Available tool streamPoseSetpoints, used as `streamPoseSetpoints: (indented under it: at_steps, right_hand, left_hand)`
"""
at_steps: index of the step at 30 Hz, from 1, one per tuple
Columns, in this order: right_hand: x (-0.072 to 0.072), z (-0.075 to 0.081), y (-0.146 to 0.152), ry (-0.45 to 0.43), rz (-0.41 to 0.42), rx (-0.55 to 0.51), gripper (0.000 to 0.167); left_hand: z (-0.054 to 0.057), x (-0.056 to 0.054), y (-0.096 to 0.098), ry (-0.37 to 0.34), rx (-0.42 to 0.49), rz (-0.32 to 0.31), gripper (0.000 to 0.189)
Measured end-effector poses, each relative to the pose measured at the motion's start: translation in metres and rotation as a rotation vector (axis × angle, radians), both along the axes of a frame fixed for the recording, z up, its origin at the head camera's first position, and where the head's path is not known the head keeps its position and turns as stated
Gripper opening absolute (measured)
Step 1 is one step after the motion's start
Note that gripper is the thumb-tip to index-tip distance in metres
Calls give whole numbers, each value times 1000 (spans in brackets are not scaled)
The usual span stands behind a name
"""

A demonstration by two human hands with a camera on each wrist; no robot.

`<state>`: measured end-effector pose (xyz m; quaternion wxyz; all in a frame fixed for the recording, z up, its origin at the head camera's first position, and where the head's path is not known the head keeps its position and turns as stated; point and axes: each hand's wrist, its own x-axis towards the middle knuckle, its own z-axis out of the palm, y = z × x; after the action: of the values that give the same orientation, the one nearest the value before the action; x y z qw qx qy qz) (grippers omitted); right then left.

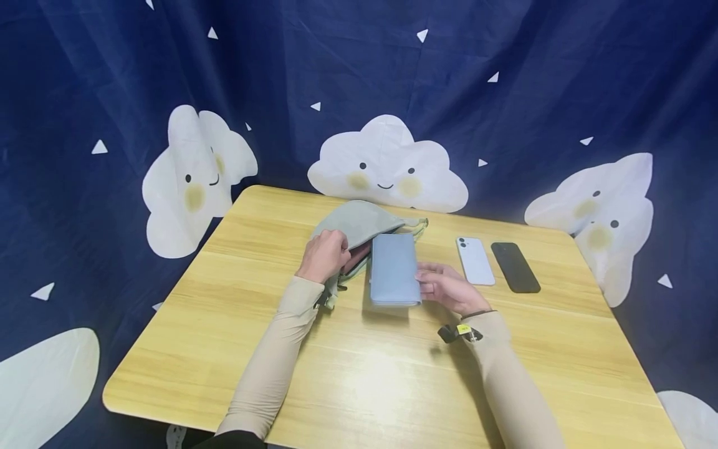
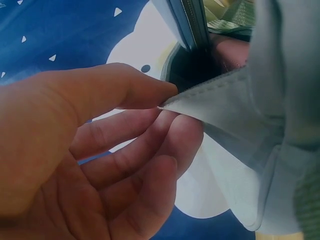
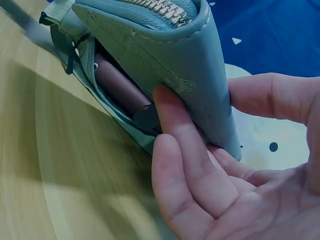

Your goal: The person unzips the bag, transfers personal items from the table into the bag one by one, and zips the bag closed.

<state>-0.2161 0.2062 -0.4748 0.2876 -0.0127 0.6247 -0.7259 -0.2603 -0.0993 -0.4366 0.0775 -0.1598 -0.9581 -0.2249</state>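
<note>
A pale green waist bag (image 1: 359, 219) lies on the table with its mouth pulled open. My left hand (image 1: 325, 254) pinches the fabric edge of that mouth between thumb and fingers, as the left wrist view (image 2: 120, 135) shows close up. In my right hand (image 1: 449, 288) is a light blue zip wallet (image 1: 395, 269), gripped by its right side with the thumb on one face and fingers on the other. The wallet is held at the bag's opening and overlaps it. Its metal zipper (image 3: 162, 7) shows in the right wrist view. Inside the bag sits a dark reddish-brown item (image 3: 122, 85), partly hidden.
To the right of my right hand, a white phone (image 1: 477, 262) and a black phone (image 1: 515, 267) lie side by side on the wooden table (image 1: 224, 324). A dark blue curtain (image 1: 359, 62) with cloud prints hangs behind the table's far edge.
</note>
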Motion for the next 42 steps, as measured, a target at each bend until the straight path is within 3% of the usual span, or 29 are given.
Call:
streamPoseSetpoints:
  at_steps: [13, 28, 36, 42]
  right_hand:
    - [-10, 0, -16, 10, -34, -39, 65]
    - [-18, -5, -35, 17, -146, -41, 64]
    - [-21, -6, -47, 29, -205, -28, 64]
    - [-24, -10, -56, 44, -249, -28, 62]
  left_hand:
    - [2, 0, 0, -15, 13, -14, 36]
    - [2, 0, 0, -10, -1, -16, 19]
    - [1, -1, 1, -20, 8, -31, 40]
    - [1, -1, 2, -31, 4, -27, 28]
